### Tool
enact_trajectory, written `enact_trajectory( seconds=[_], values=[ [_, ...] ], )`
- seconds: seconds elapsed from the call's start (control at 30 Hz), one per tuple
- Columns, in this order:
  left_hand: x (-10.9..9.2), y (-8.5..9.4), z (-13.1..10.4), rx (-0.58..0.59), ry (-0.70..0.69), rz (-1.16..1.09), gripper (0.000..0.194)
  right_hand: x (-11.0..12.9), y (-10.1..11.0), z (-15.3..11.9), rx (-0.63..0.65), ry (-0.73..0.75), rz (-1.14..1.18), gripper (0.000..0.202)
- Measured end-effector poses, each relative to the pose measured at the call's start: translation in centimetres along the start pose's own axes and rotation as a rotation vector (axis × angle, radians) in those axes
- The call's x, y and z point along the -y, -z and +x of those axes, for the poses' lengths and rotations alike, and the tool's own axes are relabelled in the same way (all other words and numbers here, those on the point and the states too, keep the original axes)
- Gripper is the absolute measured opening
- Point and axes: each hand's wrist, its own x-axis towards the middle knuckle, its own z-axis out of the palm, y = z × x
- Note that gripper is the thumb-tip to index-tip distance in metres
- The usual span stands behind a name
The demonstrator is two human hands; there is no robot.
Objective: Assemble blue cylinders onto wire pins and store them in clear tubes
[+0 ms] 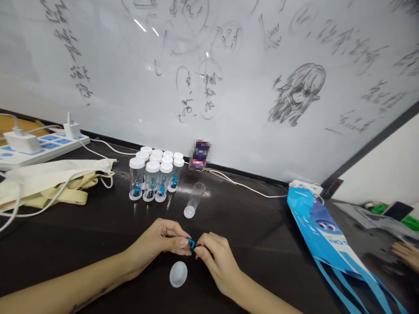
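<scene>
Between my fingertips is a small blue part with a thin pale wire or string trailing from it. My left hand pinches this part from the left. From the right, my right hand closes its thumb and index finger on a tiny dark piece at the blue part's edge, too small to make out. Just below my hands a white round cap lies on the dark table. Beyond them stands an uncapped clear tube with a white base, leaning in view.
Several white-capped clear tubes with blue parts inside stand behind. A phone leans on the whiteboard. Left are a power strip and cream cloth bag; right, a blue bag and another person's hand.
</scene>
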Motion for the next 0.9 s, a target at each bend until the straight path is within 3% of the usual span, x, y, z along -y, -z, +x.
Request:
enact_trajectory(
  seconds=[0.2, 0.37, 0.6, 0.77, 0.9],
  values=[
    [0.00, 0.02, -0.10, -0.020, -0.006, -0.003, 0.017, 0.06, -0.17, 0.00, -0.088, -0.002, 0.073, 0.021],
    [-0.04, -0.04, -0.09, 0.002, -0.010, 0.008, 0.016, -0.02, -0.09, -0.13, -0.023, -0.026, 0.029, 0.029],
    [-0.14, -0.12, 0.09, -0.032, -0.014, 0.010, 0.018, 0.07, -0.10, 0.09, -0.068, -0.046, 0.083, 0.021],
    [-0.05, -0.15, -0.04, -0.009, 0.002, 0.006, 0.018, -0.04, 0.05, 0.11, 0.015, -0.045, 0.010, 0.035],
    [-0.07, -0.04, -0.08, -0.017, -0.011, 0.003, 0.016, -0.05, -0.15, 0.10, -0.056, -0.045, 0.059, 0.025]
  ],
)
